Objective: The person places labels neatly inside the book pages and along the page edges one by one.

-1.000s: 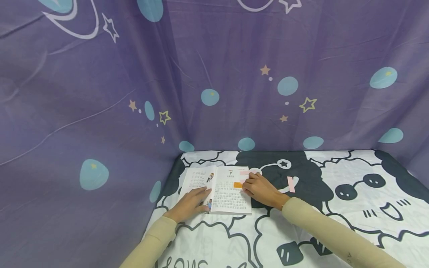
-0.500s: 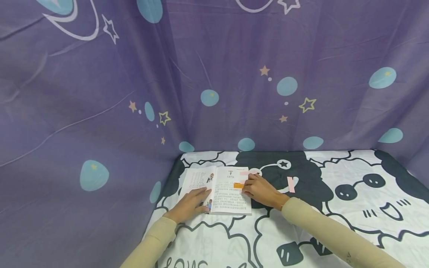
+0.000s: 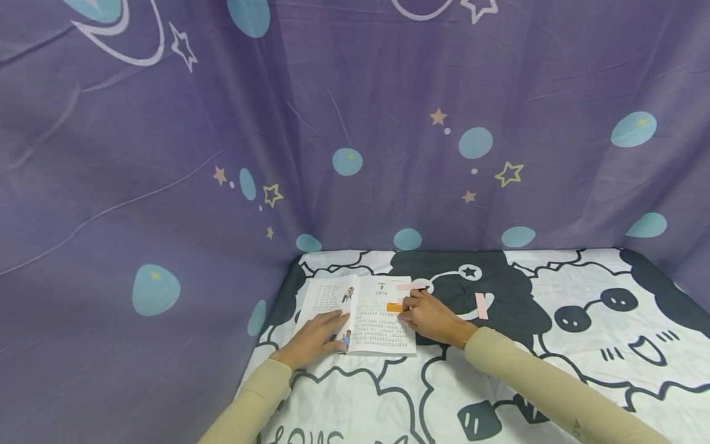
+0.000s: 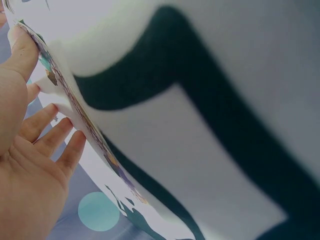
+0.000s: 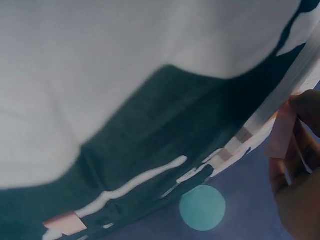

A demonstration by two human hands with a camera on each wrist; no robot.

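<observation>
As spread left fingers [image 4: 55, 136] touch an open book [image 3: 383, 333], right fingers [image 5: 278, 176] pinch a pink strip [image 5: 281, 133], orange label [image 3: 394, 307] on page.

Head view looks forward, down; wrist views close (book [image 3: 383, 330] shared).

"What's different on your feed?"

"I see the person's right hand [image 3: 435, 317] a touch farther to its own left than a second ago, so its fingers [image 3: 409, 316] reach slightly deeper over the book [image 3: 383, 339]."

"And around it?"

"Just left of those fingers, I get a little less of the orange strip [image 3: 392, 307]; they overlap more of its near end. The top of the hand sits slightly lower too, and I see the pink strip [image 3: 403, 287] beyond it standing a bit clearer."

"The arm?"

"Behind the hand, I notice the right sleeve's cuff [image 3: 478, 345] has slid slightly the same way. All small shifts."
</observation>
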